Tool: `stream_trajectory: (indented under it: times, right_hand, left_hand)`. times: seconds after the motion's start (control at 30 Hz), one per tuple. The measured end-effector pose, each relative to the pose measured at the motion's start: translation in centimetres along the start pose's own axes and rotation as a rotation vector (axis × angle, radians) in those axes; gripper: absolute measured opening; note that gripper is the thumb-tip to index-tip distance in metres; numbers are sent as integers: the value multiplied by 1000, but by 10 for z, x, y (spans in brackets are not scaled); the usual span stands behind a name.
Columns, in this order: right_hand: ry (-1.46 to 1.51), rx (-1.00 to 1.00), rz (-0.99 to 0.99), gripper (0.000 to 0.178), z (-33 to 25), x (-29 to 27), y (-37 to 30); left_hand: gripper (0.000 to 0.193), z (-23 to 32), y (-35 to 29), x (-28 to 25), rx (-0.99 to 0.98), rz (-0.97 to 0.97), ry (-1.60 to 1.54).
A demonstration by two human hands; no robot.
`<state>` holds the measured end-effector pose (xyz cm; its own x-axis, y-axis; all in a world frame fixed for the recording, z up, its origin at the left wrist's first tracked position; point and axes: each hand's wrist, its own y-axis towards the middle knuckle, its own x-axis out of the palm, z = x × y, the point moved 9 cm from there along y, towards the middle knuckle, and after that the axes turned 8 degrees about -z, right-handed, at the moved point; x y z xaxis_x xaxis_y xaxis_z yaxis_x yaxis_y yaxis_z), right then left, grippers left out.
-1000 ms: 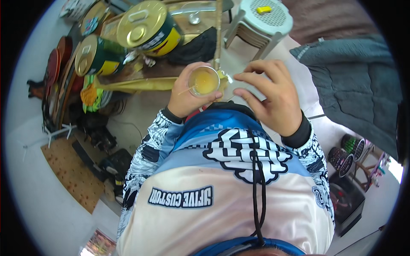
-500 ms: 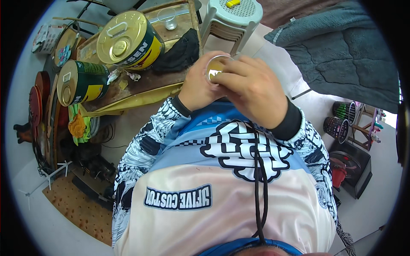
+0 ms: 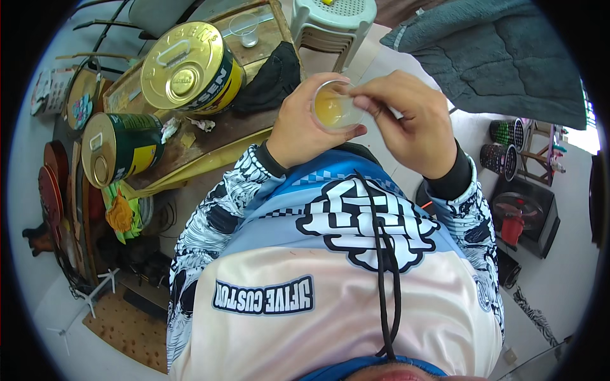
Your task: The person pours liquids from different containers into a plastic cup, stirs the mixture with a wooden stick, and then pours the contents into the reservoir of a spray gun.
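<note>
Around a clear plastic cup [image 3: 345,113] my left hand [image 3: 298,120] is closed, with the cup tilted so its mouth shows. Yellowish liquid [image 3: 328,108] lies inside, toward the left wall. My right hand [image 3: 410,117] is closed in a pinch at the cup's right rim. A thin pale thing seems to run from its fingertips into the cup, but I cannot make out what it is. Both hands are in front of my body, just right of a wooden worktable [image 3: 206,147].
On the worktable stand a large gold-lidded can [image 3: 184,66], a smaller green can [image 3: 130,146], a black cloth [image 3: 273,79] and another clear cup [image 3: 246,33]. Stacked pale plastic stools [image 3: 333,22] stand beyond. A grey quilted cover [image 3: 502,63] spreads at far right, above two baskets [image 3: 499,159].
My right hand has moved right, its fingers drawing back from over the cup to the rim. The cup's mouth and the liquid now show more. My left hand keeps its hold.
</note>
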<state>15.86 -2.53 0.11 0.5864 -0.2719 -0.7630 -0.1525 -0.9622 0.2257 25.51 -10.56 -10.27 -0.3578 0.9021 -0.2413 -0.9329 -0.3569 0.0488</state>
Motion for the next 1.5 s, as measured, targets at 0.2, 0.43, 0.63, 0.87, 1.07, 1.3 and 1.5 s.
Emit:
stream_trajectory:
  times: [0.2,0.43,0.63,0.87,1.07,1.3,1.5]
  right_hand:
    - [-57,67,64,9,19,-15,-1]
    - [34,157,152,6,119,-64,-41]
    - [5,173,197,7,273,-175,-117]
    - [125,287,260,7,466,-348,-215]
    - [135,400,400,17,541,-466,-272]
    - [150,406,629,22,582,-533,-305]
    - [168,313,728,24,601,-564,-304]
  left_hand:
    - [72,-2,31,12,-7,-100,-80]
    - [71,-18,120,91,16,-172,-94]
    - [75,-14,252,245,15,-265,-45]
    - [75,15,428,438,-1,-307,-36]
    - [73,43,524,539,92,-337,-52]
    - [75,63,578,577,210,-303,-99]
    - [74,71,616,576,281,-298,-105]
